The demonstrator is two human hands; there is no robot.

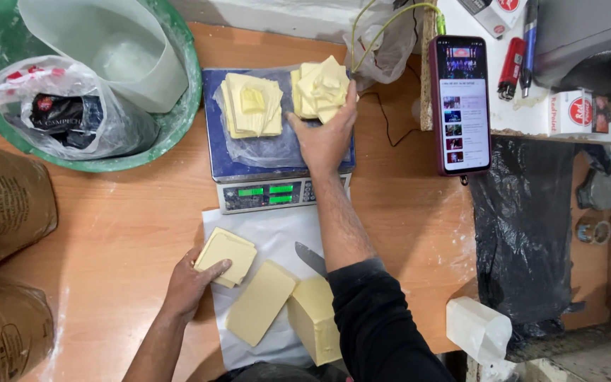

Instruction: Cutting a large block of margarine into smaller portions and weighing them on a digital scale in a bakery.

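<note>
Far to the left of both hands, two brown paper sacks (1, 212) are seen at the table's edge, and above them a green tub (185, 117) is filled with a crumpled plastic bag (72, 113) and a translucent plastic sheet (107, 49). The left hand (191, 286) is laid on a small stack of yellow butter slices (229, 255), its fingers curled over the stack's near edge and gripping it against a white sheet of paper (277, 240). Just right of that hand, a flat butter slab (261, 303) and a thicker butter block (316, 318) are lying on the same paper, with a knife blade (310, 258) partly hidden under the right forearm. Beyond the left hand, a digital scale (263, 191) is set, and on its plastic-covered platform a pile of butter slices (251, 105) is resting. The right hand (327, 138) is stretched over the scale and closed around a second pile of butter slices (322, 88), held at its near side. To the right of that hand, a smartphone (461, 106) with a lit screen is propped, then a red lighter (511, 68), and lower down a black plastic bag (525, 233).
</note>
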